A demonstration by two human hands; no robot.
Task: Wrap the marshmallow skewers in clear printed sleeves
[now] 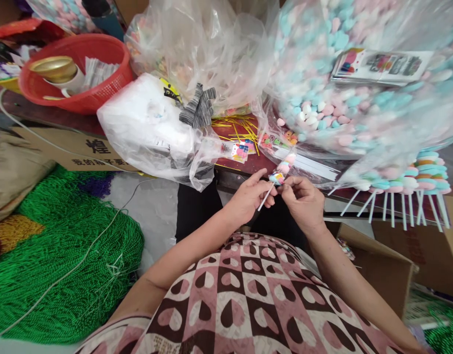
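My left hand [251, 195] and my right hand [302, 199] meet in front of the table edge, both pinched on one lollipop [278, 177] of pastel sweets on a white stick. The left fingers hold the stick low down. The right fingers grip just under the sweets. Finished lollipops [407, 181] with white sticks lie in a row along the table's right edge. A large clear bag of pink, blue and white sweets [344, 93] stands right behind my hands.
A red basket [76, 73] with a gold tin stands at the back left. A white plastic bag [148, 125], yellow twist ties [237, 125] and small sticker sheets lie on the table. Green beaded strings [64, 246] pile on the floor left. An open cardboard box [381, 265] sits at right.
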